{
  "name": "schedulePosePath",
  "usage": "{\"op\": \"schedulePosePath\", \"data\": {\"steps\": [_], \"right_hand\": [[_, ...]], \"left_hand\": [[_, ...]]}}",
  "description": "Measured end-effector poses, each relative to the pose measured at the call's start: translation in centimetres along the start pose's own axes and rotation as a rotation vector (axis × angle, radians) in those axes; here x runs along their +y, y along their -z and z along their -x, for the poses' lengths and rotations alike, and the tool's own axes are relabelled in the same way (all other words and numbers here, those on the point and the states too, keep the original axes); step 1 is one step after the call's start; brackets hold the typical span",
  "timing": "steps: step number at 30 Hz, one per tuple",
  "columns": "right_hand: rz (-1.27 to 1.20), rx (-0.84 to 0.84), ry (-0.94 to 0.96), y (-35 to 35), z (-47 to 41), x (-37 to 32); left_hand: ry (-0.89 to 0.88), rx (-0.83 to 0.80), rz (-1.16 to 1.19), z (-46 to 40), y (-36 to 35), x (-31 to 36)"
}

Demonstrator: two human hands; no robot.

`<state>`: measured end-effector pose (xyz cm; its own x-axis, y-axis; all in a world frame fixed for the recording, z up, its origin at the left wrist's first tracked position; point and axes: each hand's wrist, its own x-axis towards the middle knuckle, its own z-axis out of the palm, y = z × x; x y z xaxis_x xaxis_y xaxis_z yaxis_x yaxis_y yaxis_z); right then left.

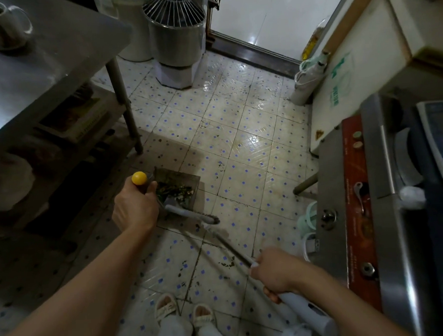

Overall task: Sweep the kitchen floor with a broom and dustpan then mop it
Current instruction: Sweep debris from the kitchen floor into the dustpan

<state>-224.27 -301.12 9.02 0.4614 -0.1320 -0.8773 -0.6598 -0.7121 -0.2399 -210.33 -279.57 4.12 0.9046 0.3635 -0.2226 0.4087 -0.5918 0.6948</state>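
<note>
fingers of the left hand [133,204] wrap the yellow-capped handle [139,178] of the dustpan [178,188]; fingers of the right hand [274,270] clench the white grip of the broom [306,309]. the dustpan sits on the tiled floor [239,141], its mouth turned toward the broom, apparently so that sweepings can be pushed straight in; a heap of dark and yellowish debris [175,190] already lies inside the dustpan. the broom's shaft runs from the right hand down to the broom head [192,214], which rests at the near lip of the dustpan, touching or nearly touching it. holding the pan upright by its long handle seems to spare the person bending. the person's two feet in pale slippers [184,308] stand nearer the camera than the dustpan. to the left of the dustpan stands a steel bench [43,61] carrying a mug [1,25], with a lower shelf of blurred items. beyond the dustpan, farther from the person, a mixer bowl with a wire guard [176,36] stands by a doorway. to the right of the dustpan is a steel appliance with a red panel [355,199]; behind it, a white board bears green printing [339,84], too blurred to read. judged stage: sweeping is near its end here, mopping not begun.
</note>
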Motion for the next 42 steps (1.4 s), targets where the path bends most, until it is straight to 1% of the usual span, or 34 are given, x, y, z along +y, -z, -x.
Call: {"op": "schedulePosePath", "data": {"steps": [5,18,25,29,37,42], "right_hand": [[0.006,0.011,-0.009,0.4,0.6,2.4],[-0.054,0.072,-0.017,-0.2,1.9,5.9],[-0.099,0.098,-0.053,-1.2,2.9,8.5],[-0.107,0.106,-0.058,-1.6,3.6,9.1],[-0.117,0.098,-0.086,-1.4,5.0,9.4],[-0.128,0.102,-0.083,-1.5,5.2,9.9]], "left_hand": [[0.048,0.034,0.016,0.8,-0.7,0.5],[0.02,0.057,0.062,2.5,-2.0,2.2],[-0.004,0.07,0.066,2.8,-2.6,2.7],[0.004,0.075,0.07,2.9,-2.6,2.8],[0.019,0.032,0.072,4.0,-3.6,3.4],[0.054,0.048,0.089,4.4,-3.9,3.2]]}}
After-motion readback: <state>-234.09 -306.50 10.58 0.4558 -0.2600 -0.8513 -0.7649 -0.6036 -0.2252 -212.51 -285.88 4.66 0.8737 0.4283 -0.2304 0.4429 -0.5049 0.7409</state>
